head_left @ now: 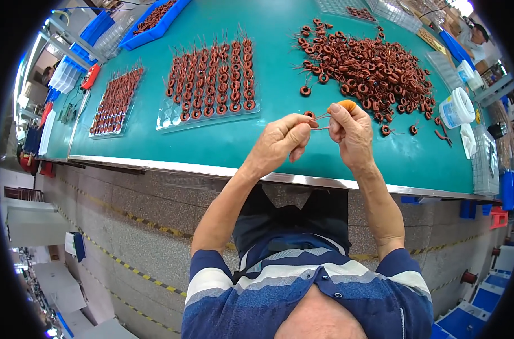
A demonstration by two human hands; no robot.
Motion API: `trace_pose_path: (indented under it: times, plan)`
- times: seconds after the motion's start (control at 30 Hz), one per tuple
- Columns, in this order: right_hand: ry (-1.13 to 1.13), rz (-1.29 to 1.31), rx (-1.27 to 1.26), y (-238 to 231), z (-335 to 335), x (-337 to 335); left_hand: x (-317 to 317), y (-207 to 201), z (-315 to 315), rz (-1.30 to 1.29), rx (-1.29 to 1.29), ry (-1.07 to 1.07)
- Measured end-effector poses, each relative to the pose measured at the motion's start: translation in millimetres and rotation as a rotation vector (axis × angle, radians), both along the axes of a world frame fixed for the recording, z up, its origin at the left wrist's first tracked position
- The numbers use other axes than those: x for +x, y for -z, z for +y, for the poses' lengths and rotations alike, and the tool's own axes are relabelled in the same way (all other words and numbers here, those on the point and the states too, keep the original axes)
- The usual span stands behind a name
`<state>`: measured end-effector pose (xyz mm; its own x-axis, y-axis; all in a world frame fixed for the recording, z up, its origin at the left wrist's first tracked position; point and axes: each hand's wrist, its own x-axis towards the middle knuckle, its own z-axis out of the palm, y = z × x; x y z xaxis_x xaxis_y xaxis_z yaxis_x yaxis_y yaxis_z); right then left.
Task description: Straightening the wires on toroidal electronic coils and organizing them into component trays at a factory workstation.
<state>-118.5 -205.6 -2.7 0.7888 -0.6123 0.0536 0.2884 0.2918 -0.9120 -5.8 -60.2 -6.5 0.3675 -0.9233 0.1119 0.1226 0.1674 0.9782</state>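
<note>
Above the table's near edge, my left hand [280, 140] pinches a copper-wound ring coil [310, 115] between thumb and forefinger. Its thin wire leads [322, 117] stretch across to my right hand [351, 134], whose thumb and forefinger are closed on their ends. An orange finger cover [347, 105] sits on a finger of the right hand. Beyond that hand spreads a large loose heap of similar coils [375, 70]. To the left, a clear plastic tray [167, 120] carries coils in rows, leads pointing up. Another filled tray [119, 104] lies farther left.
A blue bin [175, 14] of coils is at the far left. White tubs [456, 108], red-handled pliers [442, 134] and clear stacked trays [485, 164] line the right side. The table's metal edge [211, 169] runs in front of my body. A person [476, 42] is at the far right.
</note>
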Motion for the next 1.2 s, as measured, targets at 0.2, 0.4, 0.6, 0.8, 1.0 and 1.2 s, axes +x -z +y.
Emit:
trace_pose_path:
  times: [0.2, 0.4, 0.6, 0.8, 1.0, 1.2]
  plan:
    - [0.132, -0.028, -0.286, -12.5, 17.0, -5.3, -13.5, -7.0, 3.8, 0.003, -0.005, -0.057]
    - [0.032, 0.051, -0.284, -17.2, 11.8, 0.7, -24.1, 1.3, 8.8, -0.012, -0.043, -0.226]
    - [0.089, 0.158, -0.466, -21.3, 10.1, 1.6, -24.4, -9.5, 16.8, -0.341, 0.008, -0.35]
    - [0.045, 0.181, -0.381, -8.6, 16.3, -7.4, -20.5, 5.3, 11.9, -0.345, 0.014, -0.404]
    - [-0.094, 0.176, -0.262, -9.6, 22.2, -0.2, -12.7, 10.3, 8.3, -0.723, -0.054, -0.41]
    - [-0.17, 0.249, -0.132, -14.3, 15.6, -3.3, 11.4, -15.0, 21.0, -0.697, 0.037, -0.039]
